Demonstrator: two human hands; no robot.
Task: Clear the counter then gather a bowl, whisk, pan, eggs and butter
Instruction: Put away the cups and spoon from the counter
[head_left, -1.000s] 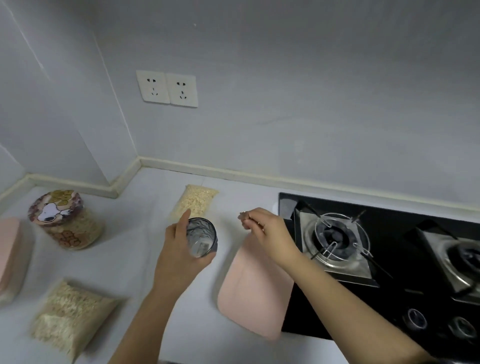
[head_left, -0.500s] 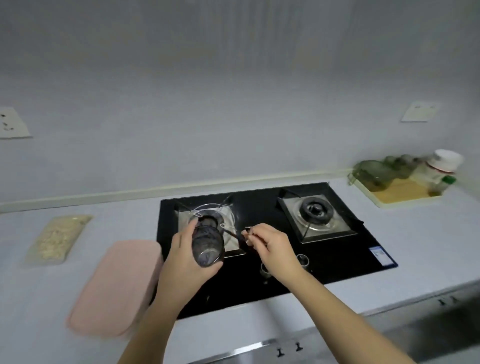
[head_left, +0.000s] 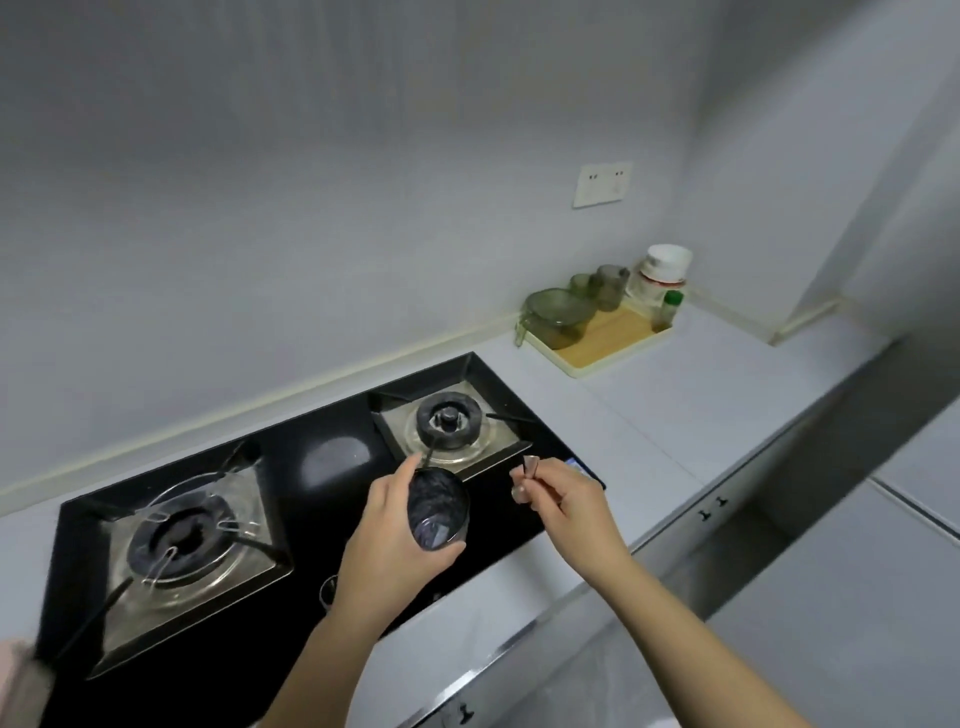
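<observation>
My left hand (head_left: 387, 545) grips a small clear glass (head_left: 438, 512), tilted on its side over the front of the black gas stove (head_left: 332, 457). To its right, my right hand (head_left: 563, 501) pinches a small metal object (head_left: 530, 465) between thumb and fingers; what it is cannot be told. Both hands hover above the stove's right half. A white bowl (head_left: 667, 260) sits on stacked dishes at the back right of the counter (head_left: 675, 395).
A wooden tray (head_left: 610, 338) at the back right carries a green strainer bowl (head_left: 558, 317), glass jars (head_left: 610, 286) and a green-capped bottle (head_left: 670, 309). Two burners (head_left: 449, 421) sit in the stove. A pink item (head_left: 15, 670) shows at the far left edge. Cabinet fronts run below the counter.
The view has swung right, from the left counter with its bags and pink board to the stove and the tray. Both hands moved right, still holding the glass and the small metal object.
</observation>
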